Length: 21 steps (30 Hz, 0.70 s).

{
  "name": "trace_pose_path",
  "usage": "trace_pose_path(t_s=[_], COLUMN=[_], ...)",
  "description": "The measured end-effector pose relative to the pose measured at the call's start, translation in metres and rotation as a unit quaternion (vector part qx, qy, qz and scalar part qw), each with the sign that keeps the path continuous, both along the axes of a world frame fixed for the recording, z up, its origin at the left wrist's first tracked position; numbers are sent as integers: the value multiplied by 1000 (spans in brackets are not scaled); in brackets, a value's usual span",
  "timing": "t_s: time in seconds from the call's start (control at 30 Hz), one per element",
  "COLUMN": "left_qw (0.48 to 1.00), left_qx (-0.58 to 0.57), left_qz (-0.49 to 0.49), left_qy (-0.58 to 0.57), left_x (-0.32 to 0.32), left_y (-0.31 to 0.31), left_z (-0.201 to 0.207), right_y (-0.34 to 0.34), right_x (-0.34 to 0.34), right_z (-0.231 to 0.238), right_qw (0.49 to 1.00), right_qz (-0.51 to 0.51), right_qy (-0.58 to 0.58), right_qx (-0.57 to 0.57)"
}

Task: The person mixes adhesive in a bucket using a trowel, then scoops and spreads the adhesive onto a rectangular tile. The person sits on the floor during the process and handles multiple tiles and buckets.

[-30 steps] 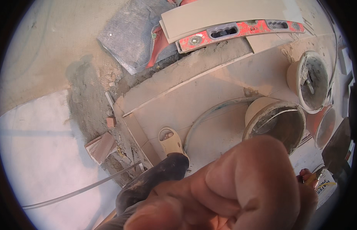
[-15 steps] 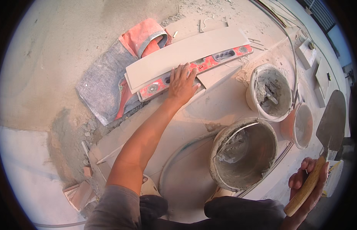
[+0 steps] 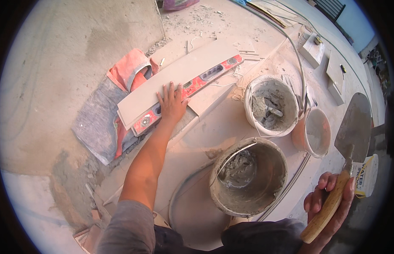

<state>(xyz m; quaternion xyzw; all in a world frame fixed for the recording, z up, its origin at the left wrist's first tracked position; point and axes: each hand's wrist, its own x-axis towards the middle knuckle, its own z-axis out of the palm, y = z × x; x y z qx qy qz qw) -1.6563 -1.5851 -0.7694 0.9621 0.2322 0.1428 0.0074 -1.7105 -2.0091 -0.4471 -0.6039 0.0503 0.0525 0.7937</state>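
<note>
My left hand (image 3: 173, 106) lies open, fingers spread over the face of a long beige tile strip (image 3: 184, 70) and its palm by the red spirit level (image 3: 213, 73). The level runs along the strip's near edge, partly under it. On the right, my right hand (image 3: 342, 211) is closed around the wooden handle of a trowel (image 3: 353, 127), its grey blade pointing up and away. Between my hands stands a large bucket (image 3: 271, 180) with wet grey mortar (image 3: 238, 169) at the bottom.
Beyond it are a pale bucket (image 3: 251, 111) holding mortar and tools, and a small orange bucket (image 3: 299, 134). A printed white tub (image 3: 368, 175) stands behind my right hand. A grey and orange garment (image 3: 95, 116) lies at left. A hose (image 3: 299, 55) and boxes (image 3: 312, 50) lie far right.
My left hand has moved from the level's edge up onto the tile strip, its fingers spreading. The whole view has shifted, and the trowel stays in my right hand.
</note>
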Motion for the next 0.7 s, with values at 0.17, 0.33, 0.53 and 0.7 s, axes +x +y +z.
trace_pose_path(t_s=[0.17,0.33,0.53,0.7], left_qw=[999,999,1000,990], left_qx=[5,24,-19,-135], left_qz=[4,-8,1,-27], left_qy=[31,21,3,-44], left_x=[12,20,23,22], left_y=[15,34,35,69], left_z=[4,5,8,27], right_y=[1,0,-3,-8], right_x=[5,9,3,-6], right_z=[-3,-9,12,24], right_qw=[1000,999,994,997], right_qz=[-7,-43,-12,15], right_qy=[25,14,68,38], right_qx=[-2,-24,-88,-61])
